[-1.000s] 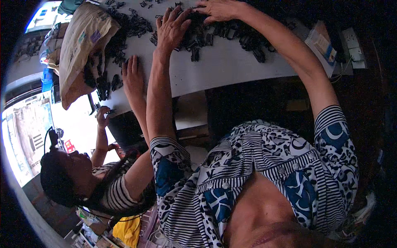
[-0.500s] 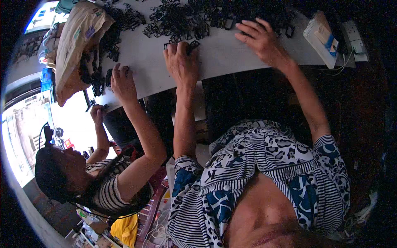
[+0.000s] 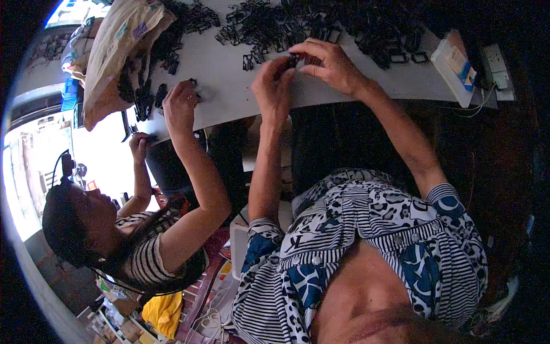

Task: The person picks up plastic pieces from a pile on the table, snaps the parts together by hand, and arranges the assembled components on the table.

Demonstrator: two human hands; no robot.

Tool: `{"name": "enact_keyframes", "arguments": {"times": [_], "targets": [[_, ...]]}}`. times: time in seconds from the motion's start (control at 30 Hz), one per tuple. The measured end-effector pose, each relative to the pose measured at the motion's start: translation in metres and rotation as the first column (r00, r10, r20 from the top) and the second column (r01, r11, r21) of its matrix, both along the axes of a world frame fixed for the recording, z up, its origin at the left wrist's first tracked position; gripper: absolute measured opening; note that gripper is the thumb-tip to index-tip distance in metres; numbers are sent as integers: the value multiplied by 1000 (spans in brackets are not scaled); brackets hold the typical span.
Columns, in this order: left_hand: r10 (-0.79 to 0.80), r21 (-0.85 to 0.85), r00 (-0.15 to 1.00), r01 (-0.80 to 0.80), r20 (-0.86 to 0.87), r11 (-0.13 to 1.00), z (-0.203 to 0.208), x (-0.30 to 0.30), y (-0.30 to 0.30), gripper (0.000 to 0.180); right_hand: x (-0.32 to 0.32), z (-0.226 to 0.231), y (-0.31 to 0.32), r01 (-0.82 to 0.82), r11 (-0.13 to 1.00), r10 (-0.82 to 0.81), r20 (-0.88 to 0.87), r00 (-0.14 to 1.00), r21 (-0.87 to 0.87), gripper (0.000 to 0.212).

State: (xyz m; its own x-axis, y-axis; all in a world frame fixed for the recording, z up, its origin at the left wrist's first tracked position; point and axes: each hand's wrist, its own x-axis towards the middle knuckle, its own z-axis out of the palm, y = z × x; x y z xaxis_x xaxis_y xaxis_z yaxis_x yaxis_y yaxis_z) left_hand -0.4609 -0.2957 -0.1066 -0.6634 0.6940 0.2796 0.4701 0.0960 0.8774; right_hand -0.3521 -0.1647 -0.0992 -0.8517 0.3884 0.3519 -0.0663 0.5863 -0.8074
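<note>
Both hands are meeting over the table (image 3: 229, 94), and a small black part (image 3: 293, 59) is sitting right between them, at the fingertips. The left hand (image 3: 272, 92) is curling its fingers and looks to be pinching the part against the thumb; the right hand (image 3: 332, 66) is arching in from the other side, fingers bent, thumb held apart, its tips reaching the part, though I cannot tell whether they are gripping or only touching. Just beyond both hands, the pile (image 3: 269, 26) of black parts is spreading, with a couple of open rectangular frames (image 3: 409, 58) lying beyond the right hand. Well off to the right of that hand, a notepad (image 3: 448, 63) is lying at a slant. Left of the left hand, a co-worker's hand (image 3: 181, 106) is bending over the table, and past it a pale bag (image 3: 114, 66) is leaning. For good handling here, the left pinch should probably be staying firm but light, since thin plastic-looking pieces may be flexing; the right fingertips are likely doing best by working squarely from the opposite side, with both wrists staying low and steady, clear of the pile.
</note>
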Motion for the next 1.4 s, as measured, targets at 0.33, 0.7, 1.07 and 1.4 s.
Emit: {"name": "enact_keyframes", "arguments": {"times": [0.33, 0.7, 1.07, 1.4], "targets": [[-99, 90, 952, 75, 291, 993, 48, 11, 0, 20, 12, 58, -21, 161, 984, -161, 4, 987, -77, 22], [-171, 246, 942, 100, 290, 964, 41, 29, 24, 18, 17, 56, -14, 236, 953, -272, -196, 942, -190, 21], [-339, 192, 571, 302, 748, 934, 76, 59, 37, 13, 69, 79, 31, -68, 989, 48, -145, 988, -133, 20], [-228, 330, 719, -3, 656, 944, 13, 17, 32, 4, 53, 6, 23, 158, 852, -137, 79, 987, -498, 13]]}}
